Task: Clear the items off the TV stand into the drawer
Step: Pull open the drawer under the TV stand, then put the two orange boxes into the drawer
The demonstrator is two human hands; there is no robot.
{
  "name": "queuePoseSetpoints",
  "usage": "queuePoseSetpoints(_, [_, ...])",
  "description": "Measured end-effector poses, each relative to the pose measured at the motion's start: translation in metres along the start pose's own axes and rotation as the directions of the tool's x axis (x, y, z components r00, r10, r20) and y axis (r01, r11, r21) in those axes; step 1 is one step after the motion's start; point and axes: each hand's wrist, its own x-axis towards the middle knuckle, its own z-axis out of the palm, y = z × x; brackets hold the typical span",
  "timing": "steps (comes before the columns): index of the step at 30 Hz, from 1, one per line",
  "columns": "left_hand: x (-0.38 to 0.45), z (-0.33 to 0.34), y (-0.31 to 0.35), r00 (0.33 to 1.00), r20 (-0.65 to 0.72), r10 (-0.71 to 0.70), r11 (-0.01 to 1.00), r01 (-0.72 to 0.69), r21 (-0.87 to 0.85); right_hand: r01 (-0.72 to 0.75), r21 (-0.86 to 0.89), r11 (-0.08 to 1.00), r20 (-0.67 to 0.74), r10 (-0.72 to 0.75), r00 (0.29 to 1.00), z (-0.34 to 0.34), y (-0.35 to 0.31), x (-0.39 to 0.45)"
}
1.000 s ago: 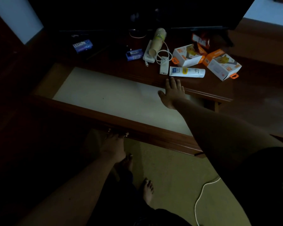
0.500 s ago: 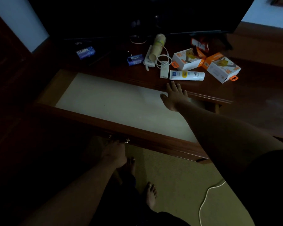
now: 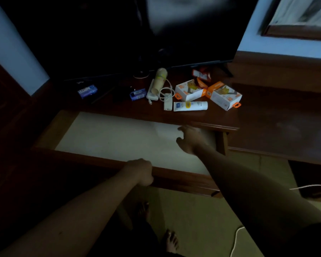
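Observation:
The drawer [image 3: 93, 156] stands pulled out, its pale bottom bare. My left hand [image 3: 142, 171] grips the drawer's front edge. My right hand [image 3: 190, 139] hovers open over the drawer's right part, just below the TV stand's front edge [image 3: 211, 126]. On the stand lie a white tube [image 3: 190, 106], two white-and-orange boxes [image 3: 190, 90] [image 3: 224, 96], a white adapter with a coiled cable [image 3: 168, 101], a cream bottle [image 3: 159, 80] on its side, and two small blue boxes [image 3: 87, 91] [image 3: 137, 94].
A dark TV [image 3: 137, 34] stands behind the items on the stand. A white cord [image 3: 236, 238] lies on the greenish floor at the lower right, near my bare feet [image 3: 171, 242]. A framed picture [image 3: 300, 17] hangs at the upper right.
My left hand rose from the handle under the drawer front to the top of its front edge. My right hand drew back from the stand's edge, over the drawer. The camera tilted up.

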Motion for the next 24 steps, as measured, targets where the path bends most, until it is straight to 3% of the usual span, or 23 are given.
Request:
queuePoseSetpoints(3, [0.011,-0.046,0.026,0.99,-0.122,0.077,0.997,-0.079,-0.012,-0.052,0.089,0.995,-0.043,0.056,0.997,-0.007,0.009,-0.014])
queuePoseSetpoints(9, [0.043,-0.106,0.068,0.898,-0.424,0.118,0.985,-0.159,-0.062,-0.082,0.177,0.981,-0.16,0.111,0.981,-0.035,0.03,-0.017])
queuePoseSetpoints(21, [0.129,-0.195,0.102,0.763,-0.581,0.282,0.945,-0.325,0.031,-0.215,0.287,0.933,-0.275,0.295,0.915,-0.1,0.064,0.035])
queuePoseSetpoints(24, [0.152,-0.219,0.103,0.757,-0.585,0.292,0.944,-0.325,0.05,-0.275,0.29,0.917,-0.304,0.36,0.882,-0.113,0.069,0.053])
